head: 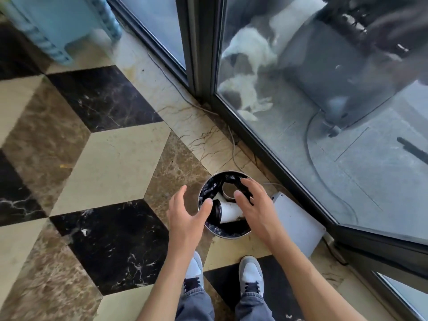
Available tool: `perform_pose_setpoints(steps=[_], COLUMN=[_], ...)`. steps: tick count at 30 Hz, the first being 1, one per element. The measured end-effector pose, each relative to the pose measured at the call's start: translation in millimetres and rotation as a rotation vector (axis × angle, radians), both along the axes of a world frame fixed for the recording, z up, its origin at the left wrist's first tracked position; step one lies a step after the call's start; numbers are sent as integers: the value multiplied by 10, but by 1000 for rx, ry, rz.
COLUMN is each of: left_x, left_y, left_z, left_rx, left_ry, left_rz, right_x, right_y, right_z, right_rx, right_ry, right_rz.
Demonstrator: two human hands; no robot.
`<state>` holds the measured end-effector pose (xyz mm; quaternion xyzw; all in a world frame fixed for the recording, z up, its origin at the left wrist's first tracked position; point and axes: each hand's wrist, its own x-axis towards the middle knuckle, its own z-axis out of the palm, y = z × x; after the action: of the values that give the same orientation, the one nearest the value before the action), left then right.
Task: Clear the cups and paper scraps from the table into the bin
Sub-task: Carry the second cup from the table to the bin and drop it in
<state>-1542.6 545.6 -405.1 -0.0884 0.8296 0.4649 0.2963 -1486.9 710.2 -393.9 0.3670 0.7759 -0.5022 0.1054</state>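
Marble floor, cube pattern in cream, brown and black. Glass door with a dark frame runs along the right side; a white and grey animal lies beyond the glass, blurred. Pale blue plastic stool at far left. Thin cable trails along the door track toward the bin.

Round metal bin with a black liner bag stands on the floor near the door, just ahead of the person's grey and white sneakers. White flat box on the floor just right of the bin.

Inside the bin: one white paper cup with a black lid lying on its side, a second white cup behind it, mouth up.

Left hand over the bin's left rim, fingers spread, empty. Right hand over the right rim, fingers spread, holding nothing.
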Motion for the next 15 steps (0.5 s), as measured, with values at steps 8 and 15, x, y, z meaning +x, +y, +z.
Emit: perform_pose_setpoints(steps=[8, 15], left_x=[-527, -756], left_y=[-302, -910], left_z=[2376, 4394], left_rx=[209, 341], left_ry=[275, 546], left_rz=[65, 70], right_x=[-611, -901], right_y=[-219, -663], right_z=[2489, 4478], right_rx=[-31, -82], right_ry=[344, 595], right_rz=[61, 120])
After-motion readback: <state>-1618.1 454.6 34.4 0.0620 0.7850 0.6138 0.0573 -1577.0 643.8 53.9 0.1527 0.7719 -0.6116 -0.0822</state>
